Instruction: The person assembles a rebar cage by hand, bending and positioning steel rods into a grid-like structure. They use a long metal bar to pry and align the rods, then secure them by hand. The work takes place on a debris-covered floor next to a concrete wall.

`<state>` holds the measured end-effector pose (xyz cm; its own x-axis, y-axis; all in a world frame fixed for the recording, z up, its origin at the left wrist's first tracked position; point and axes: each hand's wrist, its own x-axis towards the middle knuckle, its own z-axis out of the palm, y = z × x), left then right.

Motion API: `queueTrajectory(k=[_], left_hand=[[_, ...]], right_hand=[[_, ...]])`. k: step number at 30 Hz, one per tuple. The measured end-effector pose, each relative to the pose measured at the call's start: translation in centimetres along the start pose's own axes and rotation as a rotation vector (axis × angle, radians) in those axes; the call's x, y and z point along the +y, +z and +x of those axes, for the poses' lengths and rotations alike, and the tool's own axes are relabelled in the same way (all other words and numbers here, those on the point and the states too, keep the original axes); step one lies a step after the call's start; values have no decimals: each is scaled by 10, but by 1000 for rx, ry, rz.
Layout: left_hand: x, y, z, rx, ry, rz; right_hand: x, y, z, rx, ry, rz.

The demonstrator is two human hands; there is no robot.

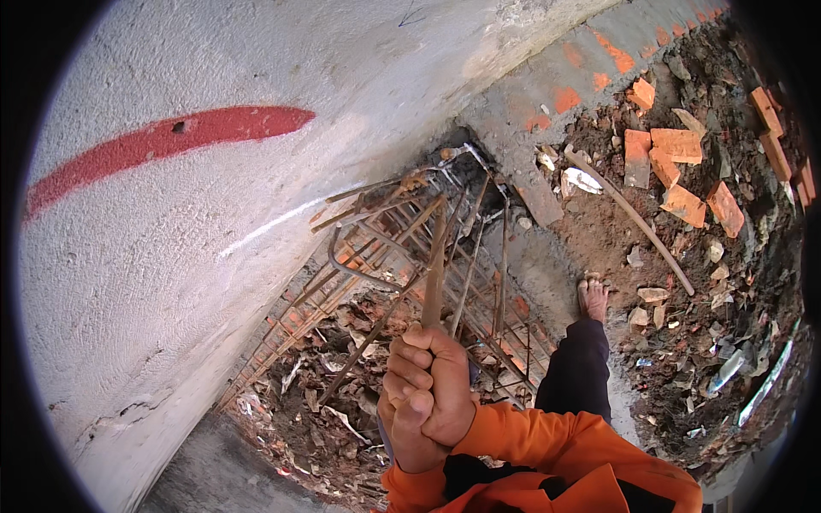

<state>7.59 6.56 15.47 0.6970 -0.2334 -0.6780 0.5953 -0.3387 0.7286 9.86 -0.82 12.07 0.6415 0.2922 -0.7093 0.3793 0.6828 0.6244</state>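
Observation:
Both of my hands are closed around a wooden stick [434,286], one against the other. My right hand [451,389] comes in from the right in an orange sleeve. Pressed against it on the lower left is my left hand [409,436], also wrapped round the stick. The stick points away from me over a rusty steel rebar cage [389,235]. Its far end lies among the bars near a dark hole [479,175] at the foot of the wall; whether it carries a tool head, I cannot tell.
A rough white wall [188,214] with a red painted stripe rises on the left. My bare foot [593,297] stands right of the cage. Beyond it are loose orange bricks [676,145], a long thin pole [637,227] and rubble. Bent bars stick up near the hole.

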Motion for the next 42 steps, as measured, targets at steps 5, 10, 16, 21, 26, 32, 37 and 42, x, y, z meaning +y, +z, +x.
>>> queueTrajectory(k=[5, 10, 16, 21, 26, 32, 37, 42], left_hand=[[-2, 9, -10, -51, 19, -9], [-16, -17, -21, -93, -83, -310], [-64, -26, 30, -210, -277, -766], [-60, -25, 93, -524, -711, -874], [-47, -29, 101, -472, -798, -826], [-22, -31, 97, -397, -844, -744], [-22, -42, 104, -437, -959, -684], [3, -45, 110, -372, -1013, -494]], right_hand=[[-19, -24, -11, -126, -5, 51], [-26, -46, -22, -171, -47, 123], [-21, -43, -24, -130, -51, 11], [-8, -43, -21, -157, -62, 3], [4, -36, -17, -141, -119, 34], [8, -28, -13, -77, -67, 135], [12, -29, -10, -111, -29, 210], [21, -25, -1, -114, -37, 260]])
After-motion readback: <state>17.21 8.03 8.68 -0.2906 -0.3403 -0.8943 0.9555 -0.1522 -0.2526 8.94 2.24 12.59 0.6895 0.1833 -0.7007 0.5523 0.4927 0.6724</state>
